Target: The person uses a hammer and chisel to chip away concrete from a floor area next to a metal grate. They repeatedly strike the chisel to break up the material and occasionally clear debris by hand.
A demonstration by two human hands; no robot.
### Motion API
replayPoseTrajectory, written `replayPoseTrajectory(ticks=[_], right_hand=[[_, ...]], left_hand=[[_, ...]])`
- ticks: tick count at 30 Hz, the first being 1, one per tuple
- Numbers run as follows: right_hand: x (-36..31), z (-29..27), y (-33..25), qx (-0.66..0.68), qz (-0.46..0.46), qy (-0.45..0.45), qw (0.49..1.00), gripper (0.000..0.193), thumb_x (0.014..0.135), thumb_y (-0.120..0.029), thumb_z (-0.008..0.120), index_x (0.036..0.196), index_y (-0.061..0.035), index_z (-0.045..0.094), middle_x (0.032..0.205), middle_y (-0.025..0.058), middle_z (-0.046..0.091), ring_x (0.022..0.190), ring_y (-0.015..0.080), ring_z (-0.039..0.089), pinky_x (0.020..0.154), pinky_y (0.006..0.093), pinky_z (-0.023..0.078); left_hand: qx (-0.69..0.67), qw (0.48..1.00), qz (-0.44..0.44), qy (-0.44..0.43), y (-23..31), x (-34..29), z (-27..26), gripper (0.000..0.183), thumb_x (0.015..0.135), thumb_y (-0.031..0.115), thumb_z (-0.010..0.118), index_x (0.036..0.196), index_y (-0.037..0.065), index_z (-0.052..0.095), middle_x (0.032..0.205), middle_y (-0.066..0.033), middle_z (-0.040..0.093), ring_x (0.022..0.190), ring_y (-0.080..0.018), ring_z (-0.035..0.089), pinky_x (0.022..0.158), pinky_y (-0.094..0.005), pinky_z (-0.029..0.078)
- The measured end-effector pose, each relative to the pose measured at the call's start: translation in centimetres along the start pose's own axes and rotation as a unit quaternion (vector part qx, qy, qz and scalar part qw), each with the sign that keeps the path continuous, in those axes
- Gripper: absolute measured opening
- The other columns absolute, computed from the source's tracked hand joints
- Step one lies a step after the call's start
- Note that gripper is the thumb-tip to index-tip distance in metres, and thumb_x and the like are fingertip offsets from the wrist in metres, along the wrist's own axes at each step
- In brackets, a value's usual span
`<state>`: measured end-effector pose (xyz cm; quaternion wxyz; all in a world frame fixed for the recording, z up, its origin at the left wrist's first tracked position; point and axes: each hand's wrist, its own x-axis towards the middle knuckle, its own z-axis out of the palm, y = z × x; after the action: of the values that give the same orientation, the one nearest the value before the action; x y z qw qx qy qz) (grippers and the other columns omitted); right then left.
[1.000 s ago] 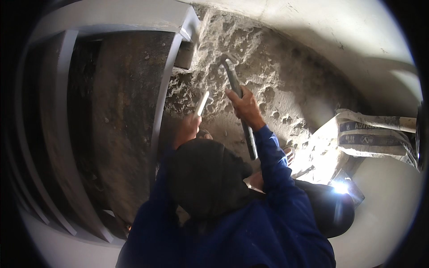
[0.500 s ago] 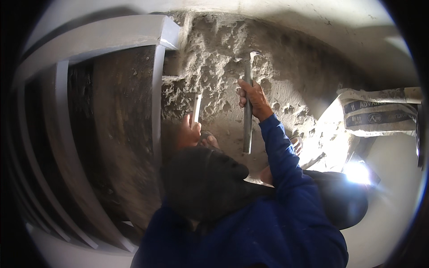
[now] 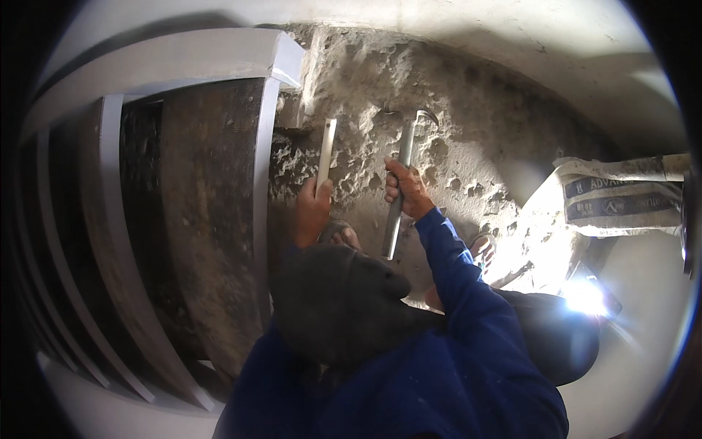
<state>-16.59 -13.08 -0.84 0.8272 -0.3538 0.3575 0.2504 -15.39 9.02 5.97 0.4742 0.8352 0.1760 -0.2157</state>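
My left hand is closed around the lower end of a pale, narrow flat strip. A small dark hole marks the strip's far end, which points away from me over the rough floor. My right hand grips the middle of a hammer's grey metal handle. The hammer's thin, curved head is at the far end, over the pitted concrete floor, and the handle leans slightly. The strip and the hammer are apart, side by side. My knee hides part of the floor below my left hand.
A grey-white slatted frame with brown boards stands close on the left. A printed sack lies at the right, near a bright light. A pale wall runs along the far side. My feet are below my hands.
My left hand has pushed the strip farther forward, and more of it shows. My right hand has drawn the hammer slightly nearer and tilted its handle's near end to the left.
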Motion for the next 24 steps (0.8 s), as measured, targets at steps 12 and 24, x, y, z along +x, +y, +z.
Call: replayPoseTrajectory(ticks=[12, 24], right_hand=[[-3.0, 5.2, -4.7, -0.261, -0.158, 0.048, 0.951, 0.034, 0.089, -0.033, 0.070, 0.095, -0.0037, 0.054, 0.060, -0.0021, 0.048, 0.042, 0.0073, 0.045, 0.036, 0.0250, 0.035], [-2.5, 5.0, -3.1, -0.277, -0.133, 0.036, 0.951, 0.031, 0.093, -0.032, 0.067, 0.095, -0.0054, 0.050, 0.056, -0.0024, 0.045, 0.038, 0.0063, 0.042, 0.033, 0.0236, 0.035]], left_hand=[[0.055, 0.993, 0.096, 0.047, 3.0, 5.7, 2.9, 0.030, 0.093, 0.027, 0.059, 0.104, -0.002, 0.057, 0.077, -0.0207, 0.064, 0.070, -0.0335, 0.066, 0.063, -0.0445, 0.050], [-0.035, 0.999, -0.010, -0.038, -2.7, 2.1, 5.7, 0.028, 0.095, 0.028, 0.056, 0.098, 0.000, 0.058, 0.070, -0.0083, 0.058, 0.063, -0.0181, 0.058, 0.057, -0.0365, 0.045]])
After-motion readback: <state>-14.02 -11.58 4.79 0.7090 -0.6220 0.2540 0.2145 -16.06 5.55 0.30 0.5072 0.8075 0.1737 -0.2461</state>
